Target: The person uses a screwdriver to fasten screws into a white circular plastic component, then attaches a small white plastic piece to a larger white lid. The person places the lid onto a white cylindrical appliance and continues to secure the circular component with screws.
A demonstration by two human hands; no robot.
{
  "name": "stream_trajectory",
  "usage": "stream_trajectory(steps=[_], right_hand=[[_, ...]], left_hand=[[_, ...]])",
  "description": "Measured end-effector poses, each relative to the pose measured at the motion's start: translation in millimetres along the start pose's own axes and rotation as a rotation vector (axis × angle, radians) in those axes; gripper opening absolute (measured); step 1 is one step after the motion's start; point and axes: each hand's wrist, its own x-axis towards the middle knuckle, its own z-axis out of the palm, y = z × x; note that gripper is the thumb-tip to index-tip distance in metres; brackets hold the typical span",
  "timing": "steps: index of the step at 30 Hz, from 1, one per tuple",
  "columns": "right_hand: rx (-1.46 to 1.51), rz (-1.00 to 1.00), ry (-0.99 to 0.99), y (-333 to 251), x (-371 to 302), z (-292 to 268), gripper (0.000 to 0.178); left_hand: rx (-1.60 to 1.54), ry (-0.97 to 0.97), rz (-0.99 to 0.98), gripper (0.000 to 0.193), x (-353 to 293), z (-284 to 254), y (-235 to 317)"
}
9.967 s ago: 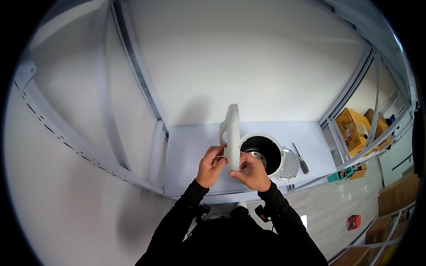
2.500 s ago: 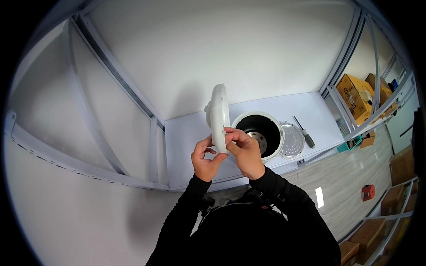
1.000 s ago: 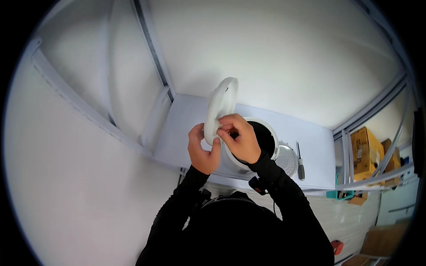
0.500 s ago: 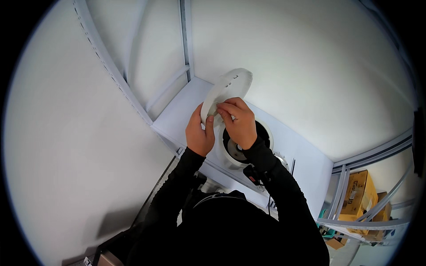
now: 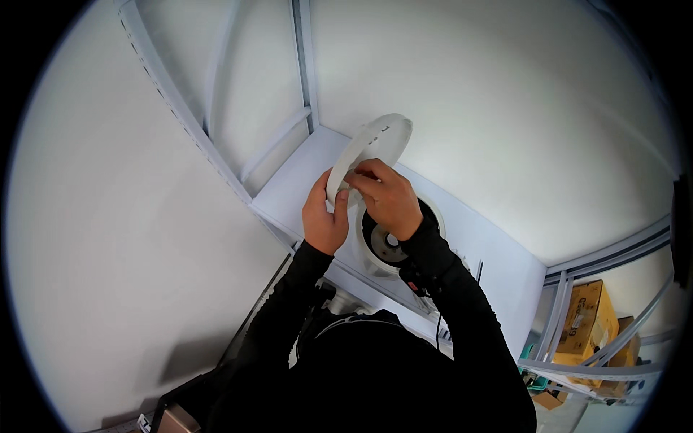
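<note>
A white round cover [image 5: 393, 141] with a raised rim and small dark marks on its inner face is tilted up above the table. My left hand [image 5: 326, 220] grips its near left edge, thumb on the inner side. Against the inner face, the fingers of my right hand [image 5: 392, 204] are pinched together near my left thumb; what they hold, if anything, is hidden. Below my right hand stands a round white housing [image 5: 363, 244], dark inside, with a grey metal disc [image 5: 381, 248] that has a pale centre. My right hand and wrist cover part of it.
The housing stands on a white table [image 5: 505, 292] against a pale wall. Grey metal frame posts [image 5: 307, 65] rise at the far left corner. Beyond the right end are cardboard boxes [image 5: 586, 321] and a green bin [image 5: 535, 379]. A thin dark rod [image 5: 479, 271] is beside my right forearm.
My right hand has shifted slightly, its fingers still pinched at the cover's inner face. The cover and my left hand stay almost where they were.
</note>
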Motion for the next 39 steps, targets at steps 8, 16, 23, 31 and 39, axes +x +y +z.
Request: stream_trajectory(steps=[8,16,23,31,39], right_hand=[[0.245,0.328,0.037,-7,3,-6,0.012],[0.281,0.404,0.040,-10,9,-7,0.010],[0.262,0.455,0.000,-7,13,-12,0.011],[0.123,0.269,0.017,-2,6,-11,0.009],[0.086,0.316,0.040,-3,4,-5,0.007]], left_hand=[[0.114,-0.011,0.045,0.045,-3,2,-4],[0.088,-0.011,0.019,0.040,1,1,2],[0.006,-0.006,0.025,0.039,0,4,-2],[-0.030,0.012,-0.032,0.040,-4,10,-2],[0.047,0.000,0.046,0.040,0,7,8]])
